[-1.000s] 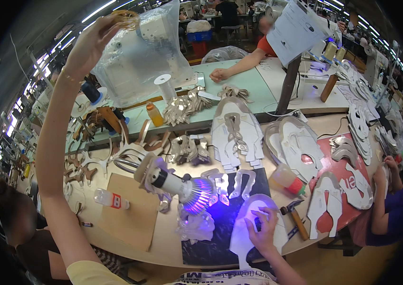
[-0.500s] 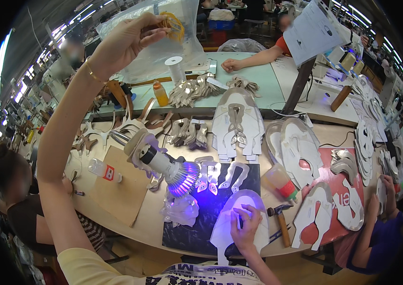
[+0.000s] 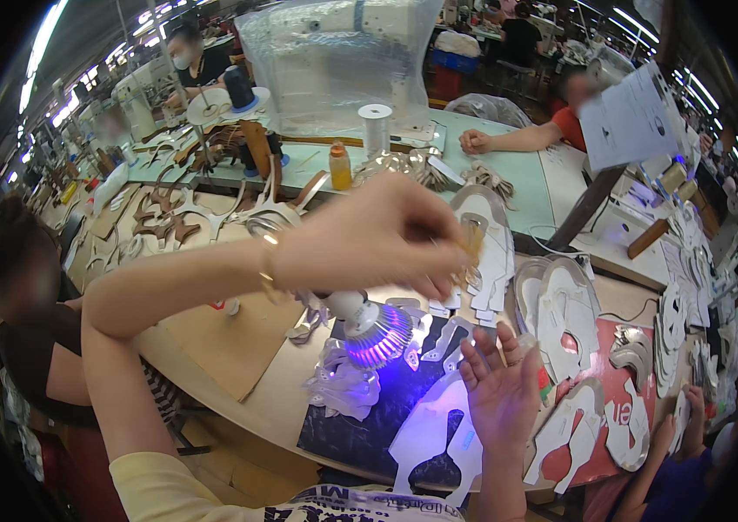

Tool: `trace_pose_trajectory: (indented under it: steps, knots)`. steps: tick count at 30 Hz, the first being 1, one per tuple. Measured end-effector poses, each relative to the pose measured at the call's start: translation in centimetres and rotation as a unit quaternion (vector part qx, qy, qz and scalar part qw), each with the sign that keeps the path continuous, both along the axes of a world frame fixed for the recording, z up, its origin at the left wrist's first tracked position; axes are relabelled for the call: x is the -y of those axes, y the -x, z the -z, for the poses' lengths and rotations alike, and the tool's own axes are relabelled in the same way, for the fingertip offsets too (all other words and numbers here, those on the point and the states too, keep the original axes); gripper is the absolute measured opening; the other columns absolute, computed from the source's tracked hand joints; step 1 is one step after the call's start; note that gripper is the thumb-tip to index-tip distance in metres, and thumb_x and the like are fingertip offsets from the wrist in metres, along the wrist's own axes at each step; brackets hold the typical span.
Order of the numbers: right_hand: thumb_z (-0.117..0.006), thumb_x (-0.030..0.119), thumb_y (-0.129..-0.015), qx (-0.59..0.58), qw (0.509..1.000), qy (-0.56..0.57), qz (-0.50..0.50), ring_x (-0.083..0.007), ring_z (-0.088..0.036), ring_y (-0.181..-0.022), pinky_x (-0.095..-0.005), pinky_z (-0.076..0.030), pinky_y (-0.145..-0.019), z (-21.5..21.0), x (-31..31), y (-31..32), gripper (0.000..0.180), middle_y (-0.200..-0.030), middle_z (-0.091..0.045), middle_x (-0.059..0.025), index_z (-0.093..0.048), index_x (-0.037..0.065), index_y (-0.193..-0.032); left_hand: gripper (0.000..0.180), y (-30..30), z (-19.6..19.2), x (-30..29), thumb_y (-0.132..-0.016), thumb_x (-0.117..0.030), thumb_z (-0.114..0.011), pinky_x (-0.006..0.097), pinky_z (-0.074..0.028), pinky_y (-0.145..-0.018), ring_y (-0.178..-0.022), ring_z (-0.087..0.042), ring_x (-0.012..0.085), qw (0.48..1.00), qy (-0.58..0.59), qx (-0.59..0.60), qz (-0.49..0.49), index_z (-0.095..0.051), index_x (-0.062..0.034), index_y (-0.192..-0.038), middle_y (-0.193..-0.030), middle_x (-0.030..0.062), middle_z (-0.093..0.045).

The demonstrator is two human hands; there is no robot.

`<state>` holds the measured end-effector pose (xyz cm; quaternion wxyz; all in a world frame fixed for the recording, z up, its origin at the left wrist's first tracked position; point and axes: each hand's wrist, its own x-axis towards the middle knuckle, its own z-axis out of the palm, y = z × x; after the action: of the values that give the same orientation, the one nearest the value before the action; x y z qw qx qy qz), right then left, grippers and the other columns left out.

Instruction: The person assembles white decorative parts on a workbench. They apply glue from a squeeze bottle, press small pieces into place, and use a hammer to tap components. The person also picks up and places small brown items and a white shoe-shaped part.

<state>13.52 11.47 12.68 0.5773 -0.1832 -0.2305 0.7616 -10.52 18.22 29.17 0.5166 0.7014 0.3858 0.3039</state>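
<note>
My left hand (image 3: 386, 239) is raised over the middle of the bench, fingers pinched on a bunch of yellow rubber bands (image 3: 472, 242), slightly blurred by motion. Below it, palm up with fingers spread, is my right hand (image 3: 505, 391), with nothing in it. Beside that hand a white cut shoe-upper piece (image 3: 428, 426) lies on a black mat (image 3: 317, 435). A lamp (image 3: 379, 335) casts violet light over the mat. Small silvery pieces (image 3: 449, 337) lie behind the white piece, partly hidden by my left hand.
More white upper pieces (image 3: 564, 426) lie on a red board (image 3: 617, 435) to the right. Crumpled pale pieces (image 3: 340, 383) sit left of the lamp. A thread spool (image 3: 376, 130) and an orange bottle (image 3: 340, 167) stand behind. Co-workers sit on both sides; a person's arm (image 3: 517, 139) rests across the bench.
My left hand has come down and to the right with the rubber bands. My right hand has lifted off the white piece and turned palm up, fingers spread. The view has shifted.
</note>
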Motion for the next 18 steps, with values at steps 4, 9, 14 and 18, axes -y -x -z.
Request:
trace_pose_trajectory:
  steps: [4, 9, 14, 18]
  knots:
    - [-0.034, 0.055, -0.103, -0.176, 0.983, 0.043, -0.045, -0.0328, -0.050, -0.130, -0.0459, -0.040, -0.108, -3.6, -0.1, 2.4, 0.063, -0.139, -0.053, -0.0202, -0.046, 0.006, -0.140, 0.015, -4.0, 3.7, 1.3, -0.082, -0.007, -0.061, 0.035, -0.057, -0.068, -0.074, -0.072, 0.0281, 0.962, -0.219, -0.123, 0.111, -0.071, 0.0044, -0.082, -0.081, 0.0196, -0.070]
    - [-0.037, 0.049, -0.104, -0.240, 0.963, 0.119, -0.037, -0.0320, -0.051, -0.129, -0.0479, -0.037, -0.111, -2.8, -0.2, 3.7, 0.055, -0.138, -0.054, -0.0211, -0.054, 0.005, -0.134, 0.019, -7.2, 8.6, 3.8, -0.079, -0.014, -0.062, 0.040, -0.053, -0.085, -0.085, -0.067, 0.0320, 0.874, -0.352, -0.324, 0.084, -0.073, 0.0005, -0.084, -0.092, 0.0181, -0.069]
    - [-0.044, 0.033, -0.105, -0.284, 0.939, 0.190, -0.028, -0.0266, -0.054, -0.124, -0.0430, -0.039, -0.110, 1.0, -0.7, 3.6, 0.039, -0.130, -0.060, -0.0175, -0.061, 0.003, -0.124, 0.021, -7.5, 9.7, 4.9, -0.080, -0.017, -0.063, 0.040, -0.053, -0.084, -0.087, -0.067, 0.0304, 0.834, -0.417, -0.346, 0.105, -0.072, -0.0008, -0.090, -0.092, 0.0153, -0.066]
    - [-0.043, 0.031, -0.104, -0.222, 0.959, 0.175, -0.017, -0.0262, -0.051, -0.129, -0.0425, -0.038, -0.111, 1.9, -0.7, 4.4, 0.039, -0.137, -0.056, -0.0167, -0.058, 0.004, -0.128, 0.023, -5.8, 7.7, 5.5, -0.080, -0.019, -0.063, 0.039, -0.053, -0.082, -0.088, -0.066, 0.0289, 0.826, -0.437, -0.326, 0.145, -0.071, -0.0026, -0.094, -0.092, 0.0123, -0.064]
